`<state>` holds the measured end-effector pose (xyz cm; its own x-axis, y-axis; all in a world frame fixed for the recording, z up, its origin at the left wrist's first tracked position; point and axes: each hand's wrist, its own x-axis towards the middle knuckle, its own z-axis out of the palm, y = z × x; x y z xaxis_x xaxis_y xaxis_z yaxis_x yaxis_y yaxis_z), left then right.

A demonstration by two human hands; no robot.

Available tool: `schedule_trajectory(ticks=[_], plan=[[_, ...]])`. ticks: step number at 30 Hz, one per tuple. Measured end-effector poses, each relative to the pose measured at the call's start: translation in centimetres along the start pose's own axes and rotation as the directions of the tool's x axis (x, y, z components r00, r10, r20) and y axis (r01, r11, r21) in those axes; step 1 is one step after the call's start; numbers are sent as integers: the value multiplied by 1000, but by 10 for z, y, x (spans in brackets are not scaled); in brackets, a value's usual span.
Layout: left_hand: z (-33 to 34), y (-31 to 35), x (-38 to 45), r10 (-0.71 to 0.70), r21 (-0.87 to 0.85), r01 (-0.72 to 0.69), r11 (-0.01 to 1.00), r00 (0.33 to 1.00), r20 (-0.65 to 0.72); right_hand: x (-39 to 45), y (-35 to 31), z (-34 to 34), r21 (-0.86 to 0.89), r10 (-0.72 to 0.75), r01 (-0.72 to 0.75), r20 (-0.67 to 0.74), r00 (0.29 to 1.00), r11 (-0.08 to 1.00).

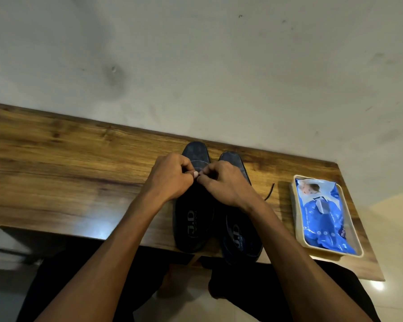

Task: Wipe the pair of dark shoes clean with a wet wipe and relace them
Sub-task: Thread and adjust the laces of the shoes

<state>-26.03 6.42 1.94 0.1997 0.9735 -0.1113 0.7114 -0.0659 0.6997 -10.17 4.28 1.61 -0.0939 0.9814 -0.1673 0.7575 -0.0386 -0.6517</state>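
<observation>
Two dark blue shoes stand side by side on the wooden table (68, 163), toes toward the wall. My left hand (170, 177) and my right hand (221, 182) meet over the lacing area of the left shoe (193, 219), fingers curled and pinching its lace between them. The lace itself is mostly hidden under the fingers. My right forearm crosses the right shoe (237, 240), and a loose dark lace end (269, 192) trails onto the table to its right.
A blue wet wipe pack (323, 217) lies in a cream tray (296, 219) at the table's right end. A pale wall rises behind the table. My dark-clothed legs sit below the front edge.
</observation>
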Motion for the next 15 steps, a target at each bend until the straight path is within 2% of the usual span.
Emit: schedule_trajectory(ticks=[3, 7, 12, 15], plan=[[0, 1, 0, -2, -12, 2, 1000, 1000, 8, -1, -4, 0, 18, 63, -65, 92, 994, 998], [-1, 1, 0, -3, -29, 3, 1000, 1000, 16, -1, -3, -1, -38, 21, -16, 136, 990, 999], [-1, 0, 1, -15, -31, 15, 999, 1000, -2, -2, 2, -9, -55, 6, -5, 14, 1000, 998], [0, 0, 0, -18, -32, 18, 999, 1000, 1, -6, 2, -16, -127, -21, 16, -39, 999, 992]])
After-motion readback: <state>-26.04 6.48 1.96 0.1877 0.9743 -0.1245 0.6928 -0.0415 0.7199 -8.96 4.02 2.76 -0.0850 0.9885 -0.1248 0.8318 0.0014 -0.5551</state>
